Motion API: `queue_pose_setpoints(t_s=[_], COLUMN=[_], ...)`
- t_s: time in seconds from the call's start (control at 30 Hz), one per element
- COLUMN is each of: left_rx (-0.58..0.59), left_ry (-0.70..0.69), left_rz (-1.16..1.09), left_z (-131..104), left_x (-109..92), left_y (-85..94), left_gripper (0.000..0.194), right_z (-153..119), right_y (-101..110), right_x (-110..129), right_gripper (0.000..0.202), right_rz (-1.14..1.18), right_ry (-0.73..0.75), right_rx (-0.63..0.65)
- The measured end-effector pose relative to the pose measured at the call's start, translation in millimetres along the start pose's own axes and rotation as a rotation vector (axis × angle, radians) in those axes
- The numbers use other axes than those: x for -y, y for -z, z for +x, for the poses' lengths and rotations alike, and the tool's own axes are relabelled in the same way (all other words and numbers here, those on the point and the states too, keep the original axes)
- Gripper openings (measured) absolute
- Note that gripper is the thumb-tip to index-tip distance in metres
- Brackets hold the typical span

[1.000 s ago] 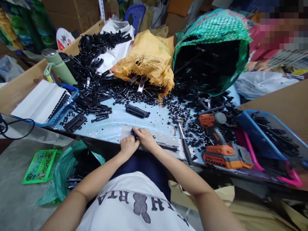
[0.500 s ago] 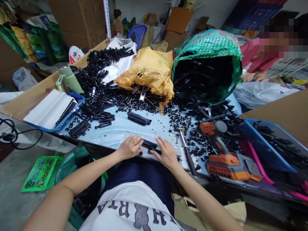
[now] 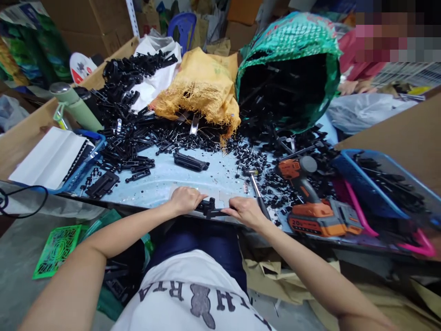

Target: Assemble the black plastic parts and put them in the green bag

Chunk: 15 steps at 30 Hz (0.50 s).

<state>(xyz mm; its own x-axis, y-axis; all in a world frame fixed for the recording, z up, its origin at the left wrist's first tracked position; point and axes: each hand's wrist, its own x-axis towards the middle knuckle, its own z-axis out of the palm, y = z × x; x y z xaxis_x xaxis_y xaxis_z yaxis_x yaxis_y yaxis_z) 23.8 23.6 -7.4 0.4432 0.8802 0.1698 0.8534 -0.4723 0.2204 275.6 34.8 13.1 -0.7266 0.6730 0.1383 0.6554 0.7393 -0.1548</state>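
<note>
My left hand (image 3: 188, 200) is closed on one end of a black plastic part (image 3: 208, 207) at the front edge of the blue table. The other end of that part is pinched by my right hand (image 3: 244, 211), its thumb pointing left along it. A hammer (image 3: 259, 193) with a dark grip lies just right of my right hand. Behind my hands rests a black folded assembly (image 3: 191, 162). Small loose black parts and pins (image 3: 253, 158) are strewn beyond the hammer.
An orange cordless drill (image 3: 312, 202) stands to the right, beside a blue basket (image 3: 374, 184) of black parts. A yellow sack (image 3: 206, 87) and a green sack (image 3: 289, 41) lie at the back. At left are a tray with paper (image 3: 51, 158) and a flask (image 3: 79, 108). A co-worker's hands (image 3: 356, 87) show far right.
My hands have gone from flat beside the black part to gripping its two ends, and the part now looks turned. The view has tilted down a little, shifting the scene up and left.
</note>
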Motion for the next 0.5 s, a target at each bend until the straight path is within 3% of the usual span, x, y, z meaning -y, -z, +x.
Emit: queue_pose_setpoints(t_s=[0.1,0.23,0.37,0.43,0.5], left_rx=[-0.056,-0.169,-0.295,-0.335,-0.297], left_ry=[-0.138,-0.408,-0.373,-0.314,-0.272], left_rz=[-0.049,-0.483,-0.794,-0.826,-0.775], left_z=[-16,-45,-62,-64,-64], left_x=[-1,-27,-57,-59,-51], left_y=[15.5,43.6,55.4,54.3,51.9], left_gripper=[0.058,0.063,0.061,0.058,0.057], right_z=[2,-3,-3,0,5], right_y=[16,20,4,-6,-15], right_x=[12,37,63,68,65], right_gripper=[0.06,0.058,0.06,0.061,0.064], right_rz=[0.016,0.476,0.788,0.802,0.815], right_ry=[0.109,0.401,0.412,0.386,0.372], right_rx=[-0.029,-0.06,-0.054,-0.062,-0.065])
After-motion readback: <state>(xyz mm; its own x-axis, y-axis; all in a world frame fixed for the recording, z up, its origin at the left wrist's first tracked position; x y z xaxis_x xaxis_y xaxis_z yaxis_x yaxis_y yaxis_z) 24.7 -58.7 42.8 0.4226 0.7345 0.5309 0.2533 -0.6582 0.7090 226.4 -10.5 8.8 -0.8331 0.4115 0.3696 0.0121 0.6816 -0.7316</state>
